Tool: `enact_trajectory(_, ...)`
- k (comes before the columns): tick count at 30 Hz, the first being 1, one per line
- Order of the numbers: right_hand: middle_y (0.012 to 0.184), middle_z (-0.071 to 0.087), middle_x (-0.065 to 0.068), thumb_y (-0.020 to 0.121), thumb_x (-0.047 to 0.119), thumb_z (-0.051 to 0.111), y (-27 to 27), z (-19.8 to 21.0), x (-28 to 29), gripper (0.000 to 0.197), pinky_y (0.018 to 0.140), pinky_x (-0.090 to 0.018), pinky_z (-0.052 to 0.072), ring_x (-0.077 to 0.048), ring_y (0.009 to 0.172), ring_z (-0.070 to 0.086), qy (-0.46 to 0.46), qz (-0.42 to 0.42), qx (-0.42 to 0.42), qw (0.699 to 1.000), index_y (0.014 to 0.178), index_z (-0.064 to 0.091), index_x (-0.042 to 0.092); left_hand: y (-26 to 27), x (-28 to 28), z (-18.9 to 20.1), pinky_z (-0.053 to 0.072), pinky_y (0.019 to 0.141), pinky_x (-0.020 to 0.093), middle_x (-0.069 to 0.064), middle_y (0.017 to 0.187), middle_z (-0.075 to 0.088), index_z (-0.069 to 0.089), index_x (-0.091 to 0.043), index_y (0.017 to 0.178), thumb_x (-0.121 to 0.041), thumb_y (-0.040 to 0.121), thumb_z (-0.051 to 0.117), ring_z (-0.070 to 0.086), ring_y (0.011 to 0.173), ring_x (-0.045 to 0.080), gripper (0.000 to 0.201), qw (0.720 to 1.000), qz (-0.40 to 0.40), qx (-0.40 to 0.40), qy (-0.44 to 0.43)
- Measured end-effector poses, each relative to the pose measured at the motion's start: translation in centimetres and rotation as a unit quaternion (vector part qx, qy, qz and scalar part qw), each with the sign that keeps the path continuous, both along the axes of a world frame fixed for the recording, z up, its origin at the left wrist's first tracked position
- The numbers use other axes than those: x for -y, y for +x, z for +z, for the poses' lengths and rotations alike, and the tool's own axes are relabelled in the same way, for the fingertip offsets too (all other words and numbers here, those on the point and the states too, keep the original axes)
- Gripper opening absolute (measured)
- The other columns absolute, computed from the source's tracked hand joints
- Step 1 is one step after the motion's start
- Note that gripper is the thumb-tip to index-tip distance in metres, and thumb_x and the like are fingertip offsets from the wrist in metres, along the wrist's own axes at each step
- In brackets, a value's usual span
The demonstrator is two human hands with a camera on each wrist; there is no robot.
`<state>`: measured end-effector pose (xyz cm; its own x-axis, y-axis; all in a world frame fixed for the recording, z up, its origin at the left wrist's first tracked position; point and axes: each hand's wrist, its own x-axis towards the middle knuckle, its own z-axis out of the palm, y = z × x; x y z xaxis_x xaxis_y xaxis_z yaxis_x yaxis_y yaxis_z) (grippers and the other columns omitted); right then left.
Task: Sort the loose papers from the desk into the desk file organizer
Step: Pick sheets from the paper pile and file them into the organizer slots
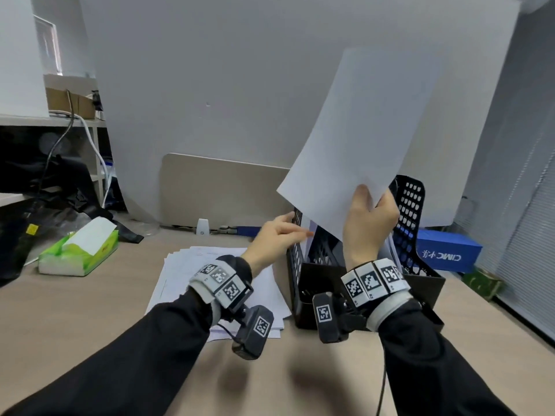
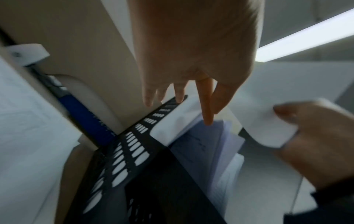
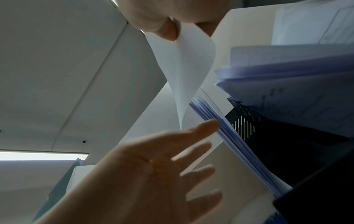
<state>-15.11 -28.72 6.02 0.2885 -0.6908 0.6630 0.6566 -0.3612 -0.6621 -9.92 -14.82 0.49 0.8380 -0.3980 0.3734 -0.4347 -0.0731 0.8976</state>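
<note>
One blank white paper sheet (image 1: pixel 360 139) pinched at its lower edge in right hand (image 1: pixel 371 219) grip, above black perforated plastic file organizer (image 1: pixel 411 211). Left hand (image 1: pixel 277 237), fingers straight, parts filed papers (image 2: pixel 191 121) for slot access. Loose white paper stack (image 1: pixel 192 265) waits on worktop.

Head view looks down from above at the desk (image 1: pixel 90 310); both wrist views look upward, close-up, sharing the file organizer (image 1: pixel 414 235) and ceiling.

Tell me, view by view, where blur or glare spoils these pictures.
Head view: mostly sharp, edges bent by the wide lens. Left wrist view: dim, motion-smeared left hand, glaring ceiling light. Right wrist view: soft-focused left hand, bright ceiling light strip.
</note>
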Motion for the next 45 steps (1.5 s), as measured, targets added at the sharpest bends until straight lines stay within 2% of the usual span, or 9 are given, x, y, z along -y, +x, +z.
enact_trajectory(8,0.118,0.061,-0.006,0.104,0.008,0.045,-1.0,1.0,1.5,0.032,0.086,0.001,0.037,0.008,0.098,0.054,-0.028,-0.061,0.065,0.996,0.128,0.055,-0.010,-1.6,3.4,1.9,0.024,0.100,0.012,0.006,0.167,0.009,0.010,-0.015,0.160,-0.007,0.097,0.053,0.016,0.152,0.020,0.076,0.986,-0.013,-0.006,0.169)
enact_trajectory(12,0.120,0.059,0.009,0.105,0.007,0.038,-0.5,0.2,1.7,0.036,0.090,0.000,0.034,0.023,0.106,0.051,-0.079,-0.076,0.058,0.992,0.135,0.049,-0.010,-2.4,2.7,1.9,0.028,0.093,0.010,0.007,0.163,0.023,0.008,-0.013,0.159,-0.003,0.099,0.049,0.027,0.147,0.022,0.074,0.990,-0.010,-0.012,0.141)
enact_trajectory(17,0.148,0.051,-0.009,0.106,0.022,0.032,0.6,-1.9,0.0,0.046,0.112,-0.026,0.039,-0.016,0.137,0.048,-0.161,-0.024,0.020,0.986,0.148,0.041,0.007,-2.4,2.5,1.8,0.029,0.084,0.005,0.004,0.161,0.029,0.014,-0.015,0.158,0.002,0.097,0.051,0.034,0.131,0.007,0.073,0.991,-0.012,0.001,0.134)
enact_trajectory(21,0.145,0.047,0.007,0.104,0.007,0.036,1.8,-3.4,-1.0,0.046,0.100,-0.003,0.033,0.018,0.126,0.042,-0.223,0.037,-0.072,0.972,0.150,0.039,0.006,-1.8,2.5,1.2,0.024,0.116,0.026,0.001,0.165,0.018,0.012,-0.017,0.160,-0.013,0.094,0.061,0.020,0.150,0.015,0.082,0.991,-0.009,-0.019,0.130)
enact_trajectory(26,0.064,0.049,0.006,0.099,0.010,0.043,3.4,-4.5,-1.0,0.034,0.057,-0.031,0.030,-0.017,0.062,0.047,-0.266,0.024,-0.255,0.929,0.067,0.045,0.021,-1.2,2.3,0.9,0.038,0.113,0.034,0.006,0.149,0.050,0.035,-0.017,0.153,-0.011,0.088,0.052,0.045,0.138,0.022,0.067,0.992,0.001,-0.020,0.123)
enact_trajectory(31,0.068,0.050,0.009,0.104,0.014,0.039,3.3,-4.6,-1.4,0.023,0.056,-0.012,0.039,-0.004,0.063,0.050,-0.249,0.036,-0.202,0.947,0.083,0.049,0.015,-0.9,2.1,0.5,0.041,0.111,0.030,0.005,0.149,0.050,0.033,-0.015,0.154,-0.017,0.088,0.056,0.047,0.135,0.019,0.070,0.993,0.000,-0.009,0.121)
enact_trajectory(34,0.085,0.064,-0.006,0.102,0.018,0.037,4.3,-4.8,-1.3,0.027,0.072,-0.033,0.050,-0.022,0.080,0.061,-0.242,0.080,-0.324,0.911,0.090,0.060,0.007,-0.5,2.1,0.3,0.047,0.084,0.009,0.007,0.129,0.063,0.048,-0.015,0.141,0.000,0.089,0.050,0.058,0.119,0.020,0.054,0.992,0.005,0.001,0.123)
enact_trajectory(39,0.108,0.064,-0.021,0.096,0.021,0.037,5.2,-5.5,-0.3,0.036,0.083,-0.042,0.054,-0.036,0.098,0.063,-0.165,0.140,-0.474,0.854,0.114,0.061,0.001,-0.8,1.8,0.4,0.040,0.111,0.032,0.012,0.158,0.035,0.015,-0.013,0.159,-0.004,0.095,0.055,0.047,0.136,0.028,0.076,0.990,0.003,-0.021,0.136)
enact_trajectory(45,0.098,0.064,-0.013,0.102,0.025,0.034,5.1,-5.4,-0.3,0.032,0.083,-0.042,0.047,-0.027,0.089,0.060,-0.135,0.137,-0.381,0.904,0.104,0.059,0.005,-0.8,1.8,0.4,0.043,0.106,0.031,0.016,0.155,0.040,0.016,-0.012,0.159,0.000,0.090,0.056,0.054,0.130,0.027,0.081,0.993,-0.001,-0.020,0.117)
